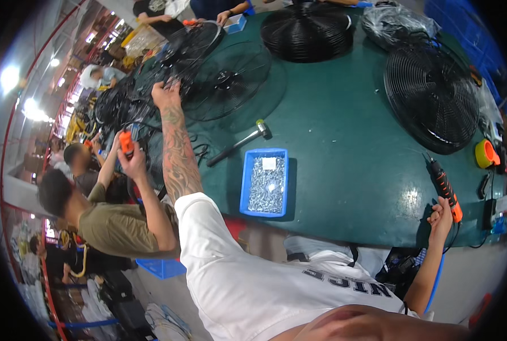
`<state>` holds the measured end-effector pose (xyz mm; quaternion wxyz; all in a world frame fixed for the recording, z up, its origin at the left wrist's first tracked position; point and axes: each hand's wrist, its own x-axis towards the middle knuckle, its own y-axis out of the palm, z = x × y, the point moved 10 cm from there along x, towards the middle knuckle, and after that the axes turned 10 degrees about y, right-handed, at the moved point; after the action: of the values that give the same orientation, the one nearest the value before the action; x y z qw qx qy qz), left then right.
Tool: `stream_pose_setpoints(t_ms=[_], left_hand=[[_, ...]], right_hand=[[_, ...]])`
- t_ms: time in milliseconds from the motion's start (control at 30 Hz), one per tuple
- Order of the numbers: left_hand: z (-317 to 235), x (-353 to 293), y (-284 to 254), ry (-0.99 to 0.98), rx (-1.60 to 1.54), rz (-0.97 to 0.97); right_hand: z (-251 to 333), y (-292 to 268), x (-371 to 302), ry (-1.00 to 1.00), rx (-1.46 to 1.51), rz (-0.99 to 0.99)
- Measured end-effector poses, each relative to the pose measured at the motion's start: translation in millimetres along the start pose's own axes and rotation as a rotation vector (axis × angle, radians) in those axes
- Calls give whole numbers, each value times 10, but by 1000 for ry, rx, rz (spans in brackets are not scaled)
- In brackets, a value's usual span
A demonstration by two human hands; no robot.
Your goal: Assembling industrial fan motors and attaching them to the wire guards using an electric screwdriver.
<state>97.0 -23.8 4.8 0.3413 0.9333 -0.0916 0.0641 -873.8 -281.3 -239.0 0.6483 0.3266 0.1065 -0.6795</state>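
Observation:
My left arm stretches toward the far left of the table. My left hand (167,95) is closed at the near-left edge of a black wire fan guard (239,85); dark parts partly hide its fingertips. At the right table edge my right hand (439,220) grips a black and orange electric screwdriver (445,187), its bit pointing up and away from me. Between my arms sits a blue tray (242,196) of small silvery screws, with a white slip on top. A hammer (239,146) lies just beyond the tray, on its left.
Stacked black fan guards (307,34) stand at the back, with another stack (432,99) at right beside a plastic-wrapped bundle (398,24). An orange-yellow tape roll (485,153) is at the right edge. A co-worker in olive (125,227) holds an orange tool (126,144) at my left.

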Motion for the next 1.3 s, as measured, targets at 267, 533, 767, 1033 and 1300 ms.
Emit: stream_pose_setpoints(t_ms=[267,533,767,1033,1300], left_hand=[[611,141,-694,0,-70,-53],[680,108,-650,-62,50,38],[694,-34,-641,-171,187,-39],[530,25,-644,-153,286,-12],[673,-105,-574,-242,251,13]], right_hand=[[327,102,-84,-259,-291,-185],[297,15,5,-274,-305,-181],[344,86,-63,-325,-282,-161],[337,134,-108,-335,-224,-111],[314,110,-81,-335,-197,-82]])
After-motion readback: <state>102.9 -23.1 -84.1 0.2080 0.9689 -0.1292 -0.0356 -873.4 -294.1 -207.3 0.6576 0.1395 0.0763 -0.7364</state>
